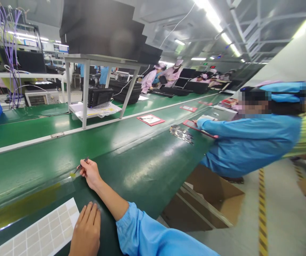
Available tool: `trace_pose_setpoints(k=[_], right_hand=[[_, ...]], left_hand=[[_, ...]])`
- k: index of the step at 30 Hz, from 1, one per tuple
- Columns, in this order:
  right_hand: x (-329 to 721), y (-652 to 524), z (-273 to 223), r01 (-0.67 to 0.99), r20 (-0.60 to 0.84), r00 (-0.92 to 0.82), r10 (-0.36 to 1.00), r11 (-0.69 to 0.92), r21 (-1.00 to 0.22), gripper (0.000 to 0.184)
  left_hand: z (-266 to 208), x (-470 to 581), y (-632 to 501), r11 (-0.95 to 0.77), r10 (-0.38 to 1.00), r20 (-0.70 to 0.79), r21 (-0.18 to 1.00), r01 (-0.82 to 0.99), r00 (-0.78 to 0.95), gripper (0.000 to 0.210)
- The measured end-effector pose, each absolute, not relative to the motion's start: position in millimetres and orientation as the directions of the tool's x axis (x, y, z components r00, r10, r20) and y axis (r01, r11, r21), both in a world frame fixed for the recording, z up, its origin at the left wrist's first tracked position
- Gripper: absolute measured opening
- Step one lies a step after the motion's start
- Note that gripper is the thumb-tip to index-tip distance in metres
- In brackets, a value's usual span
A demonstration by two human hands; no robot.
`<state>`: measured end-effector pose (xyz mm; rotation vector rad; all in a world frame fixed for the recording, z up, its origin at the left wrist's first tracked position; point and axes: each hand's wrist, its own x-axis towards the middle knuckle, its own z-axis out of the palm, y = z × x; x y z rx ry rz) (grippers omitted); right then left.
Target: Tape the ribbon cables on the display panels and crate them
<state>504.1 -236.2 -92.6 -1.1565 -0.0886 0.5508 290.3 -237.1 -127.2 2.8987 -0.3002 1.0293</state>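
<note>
My right grip pinches slim dark metal tweezers, tips at a small yellow film scrap beyond the white gridded sheet of beige squares on the green counter; my left grip, straight-fingered, grasps nothing visible by the sheet's right end. The grid looks largely full, the scrap's handling unfinished.

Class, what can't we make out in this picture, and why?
All in the head view:
- Gridded sheet: far end cut off by the picture's edge.
- Left hand: wrist cut off by the bottom edge.
- Slim dark tool: partly hidden by the right hand.
- Yellow bit near its tip: too small to identify.
- Shiny pile: too small to count.
</note>
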Motion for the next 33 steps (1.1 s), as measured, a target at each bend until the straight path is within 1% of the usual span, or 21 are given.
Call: trace_pose_setpoints(k=[12, 22, 29, 33], right_hand=[[503.5, -238.4, -90.8, -0.365, -0.208, 0.865, 0.456, 0.289, -0.885, 0.029], [502.6, -238.6, -89.3, -0.379, -0.222, 0.863, 0.454, 0.292, -0.878, 0.029], [502.1, -239.5, -87.4, -0.379, -0.223, 0.864, 0.451, 0.291, -0.879, 0.029], [502.0, -239.2, -87.1, -0.379, -0.222, 0.866, 0.449, 0.298, -0.876, 0.028]], left_hand=[[-123.5, 289.4, -238.3, -0.981, -0.154, 0.598, 0.006, -0.196, 0.787, 0.056], [-123.2, 287.7, -239.3, -0.98, -0.156, 0.586, 0.006, -0.197, 0.795, 0.056], [-127.8, 285.7, -236.8, -0.979, -0.178, 0.54, -0.01, -0.206, 0.823, 0.06], [-129.9, 286.9, -236.6, -0.98, -0.164, 0.544, 0.003, -0.197, 0.823, 0.057]])
